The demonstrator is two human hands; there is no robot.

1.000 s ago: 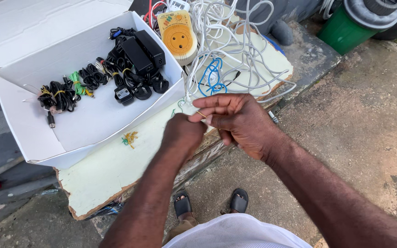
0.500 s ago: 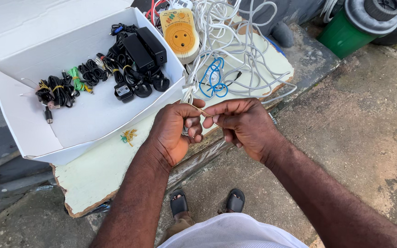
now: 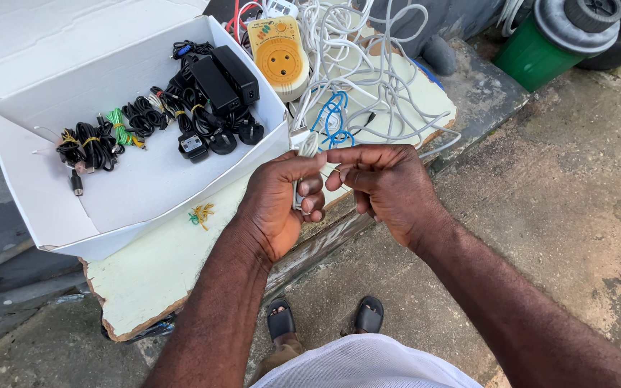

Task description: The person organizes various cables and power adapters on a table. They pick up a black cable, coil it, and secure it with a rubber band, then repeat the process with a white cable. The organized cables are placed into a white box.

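Above the board's edge, both hands' fingers pinch a white cable point(image 3: 309, 144), its held stretch mostly hidden inside the left hand point(image 3: 276, 205); right hand point(image 3: 389, 188) alongside.

A: Ten o'clock: white cardboard box point(image 3: 138, 183), bundled black cables point(image 3: 95, 144), black power adapters point(image 3: 221, 79) inside.

B: Twelve o'clock: yellow plug-in socket unit point(image 3: 279, 63). Two o'clock: green container point(image 3: 540, 54). Blue wire point(image 3: 333, 115) near centre.

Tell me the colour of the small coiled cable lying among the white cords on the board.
Blue; the coiled cable shows clearly in the head view.
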